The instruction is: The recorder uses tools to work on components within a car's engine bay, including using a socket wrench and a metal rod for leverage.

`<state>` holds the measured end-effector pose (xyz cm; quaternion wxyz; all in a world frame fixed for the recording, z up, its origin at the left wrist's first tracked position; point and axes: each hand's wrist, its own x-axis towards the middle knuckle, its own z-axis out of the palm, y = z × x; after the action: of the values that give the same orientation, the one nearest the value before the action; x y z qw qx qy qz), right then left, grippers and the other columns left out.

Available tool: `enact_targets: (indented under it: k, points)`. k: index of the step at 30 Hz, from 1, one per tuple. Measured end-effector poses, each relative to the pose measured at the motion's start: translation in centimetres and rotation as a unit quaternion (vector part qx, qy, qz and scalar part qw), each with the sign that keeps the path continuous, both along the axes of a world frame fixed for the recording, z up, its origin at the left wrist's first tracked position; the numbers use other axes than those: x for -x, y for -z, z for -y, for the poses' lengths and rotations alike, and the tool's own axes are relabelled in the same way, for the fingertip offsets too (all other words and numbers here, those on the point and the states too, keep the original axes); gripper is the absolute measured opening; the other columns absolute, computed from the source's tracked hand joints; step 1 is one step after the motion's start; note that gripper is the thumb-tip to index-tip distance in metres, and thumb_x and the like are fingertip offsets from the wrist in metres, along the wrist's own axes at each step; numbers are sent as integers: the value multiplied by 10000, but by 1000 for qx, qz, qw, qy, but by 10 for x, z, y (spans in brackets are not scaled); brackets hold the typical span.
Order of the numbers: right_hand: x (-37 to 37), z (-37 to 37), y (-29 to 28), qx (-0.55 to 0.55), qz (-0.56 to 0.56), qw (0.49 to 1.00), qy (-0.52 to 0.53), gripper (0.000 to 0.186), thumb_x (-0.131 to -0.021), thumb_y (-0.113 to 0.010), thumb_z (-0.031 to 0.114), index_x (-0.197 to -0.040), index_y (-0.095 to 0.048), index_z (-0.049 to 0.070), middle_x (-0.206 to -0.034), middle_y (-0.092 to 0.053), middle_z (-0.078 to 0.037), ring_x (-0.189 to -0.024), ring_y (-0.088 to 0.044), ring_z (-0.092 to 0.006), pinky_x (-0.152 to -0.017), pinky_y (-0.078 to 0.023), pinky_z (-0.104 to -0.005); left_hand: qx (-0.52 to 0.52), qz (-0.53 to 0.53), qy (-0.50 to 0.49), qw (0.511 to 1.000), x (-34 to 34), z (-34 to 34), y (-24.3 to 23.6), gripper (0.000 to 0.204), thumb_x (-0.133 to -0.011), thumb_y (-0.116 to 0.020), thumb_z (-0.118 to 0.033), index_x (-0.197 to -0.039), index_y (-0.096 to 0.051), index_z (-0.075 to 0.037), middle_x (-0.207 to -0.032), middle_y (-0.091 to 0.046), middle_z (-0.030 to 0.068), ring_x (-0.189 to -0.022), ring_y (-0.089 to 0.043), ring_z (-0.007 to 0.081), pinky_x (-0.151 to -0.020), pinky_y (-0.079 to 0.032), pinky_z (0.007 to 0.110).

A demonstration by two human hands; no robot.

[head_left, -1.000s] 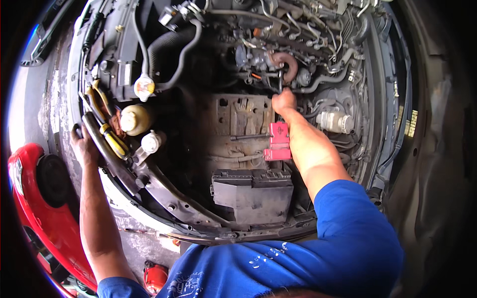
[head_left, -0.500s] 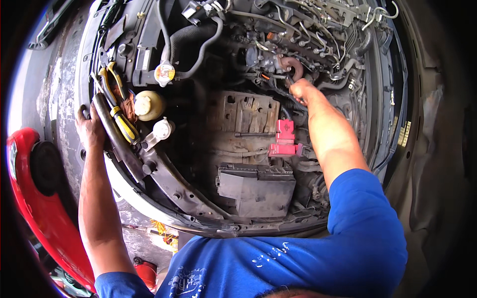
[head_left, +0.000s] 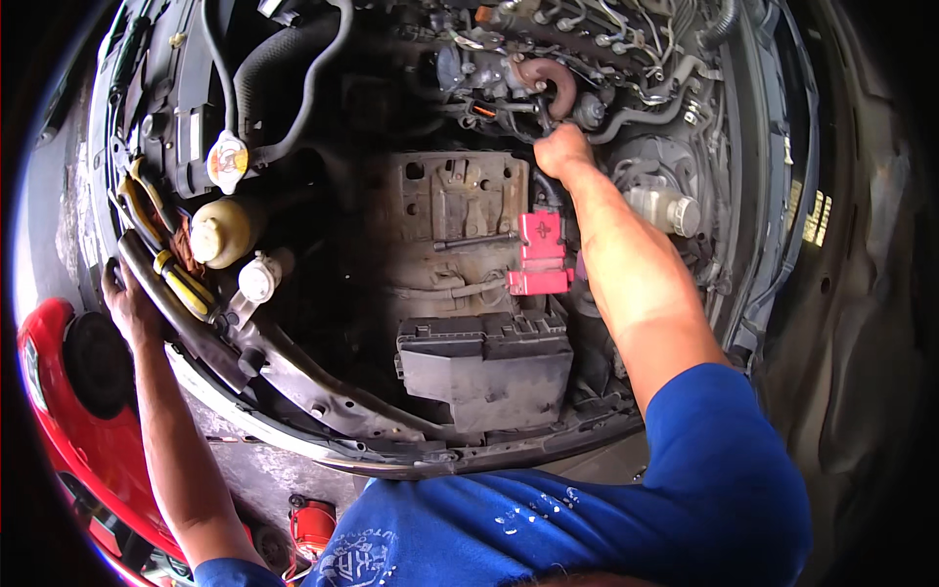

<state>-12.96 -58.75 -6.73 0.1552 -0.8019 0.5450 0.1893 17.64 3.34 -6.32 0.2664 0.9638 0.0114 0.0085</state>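
Observation:
Deep in the engine bay, my right hand (head_left: pixel 565 153) is closed in a fist just below a curved rusty-brown pipe (head_left: pixel 556 83). A dark, narrow piece shows above the fist, but what the fingers grip is hidden. My left hand (head_left: pixel 134 305) rests on the car's front edge with its fingers apart, beside a long black trim strip (head_left: pixel 186 313). Yellow-handled pliers (head_left: pixel 144 207) and a yellow-and-black screwdriver (head_left: pixel 186 286) lie just inside that strip.
Between my arms are a rusty metal tray (head_left: pixel 460 196), a dark rod (head_left: pixel 474 241), red terminal covers (head_left: pixel 542 252) and a black box (head_left: pixel 486 377). A cream reservoir (head_left: pixel 223 235) and a radiator cap (head_left: pixel 229 162) stand at left. Outside is a red car (head_left: pixel 83 430).
The view has shifted, so the engine bay sits further left and higher. My right hand stays by the brown pipe, and my left hand remains on the front edge.

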Motion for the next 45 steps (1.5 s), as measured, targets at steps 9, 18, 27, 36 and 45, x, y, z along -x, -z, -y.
enact_targets:
  k: [9,18,27,36,45]
  points:
    - [7,-12,7,54,3,996,-71,593,-865,-611,199,-1412,-464,24,-1231,-666,-263,-1187,-641,-386,-1028,-505,-452,-70,-18,-40,997,11,27,0,735,-964,-533,-614,-1428,-532,-44,-1401,-534,274,-1338,-483,403,-1118,-373,450]
    - [-37,49,-54,-190,-85,961,-181,263,-951,-645,229,-1151,-707,69,-661,-660,-80,-500,-588,-178,-460,-455,-374,-83,-7,-51,995,11,31,-7,724,-957,-528,-626,-1436,-539,-82,-1409,-533,261,-1338,-496,390,-1121,-379,452]
    - [-70,62,-55,-186,-231,912,-283,309,-1017,-550,233,-1189,-722,43,-702,-680,-90,-568,-615,-207,-540,-483,-385,-81,4,-38,996,3,14,6,735,-953,-530,-640,-1432,-535,-83,-1434,-525,259,-1363,-476,386,-1132,-368,453]
    - [-104,36,-57,-121,-362,841,-383,332,-995,-600,270,-918,-734,-24,-663,-657,-106,-553,-615,-226,-551,-492,-441,-87,25,-31,995,6,17,7,689,-979,-538,-575,-1393,-566,-25,-1400,-553,270,-1330,-502,397,-1117,-376,436]
    - [-108,32,-49,-99,-422,719,-543,298,-931,-664,237,-910,-744,-49,-746,-722,-184,-702,-716,-307,-695,-544,-464,-77,20,-34,996,7,22,3,707,-978,-530,-591,-1398,-561,-23,-1406,-549,274,-1331,-503,399,-1118,-377,437]
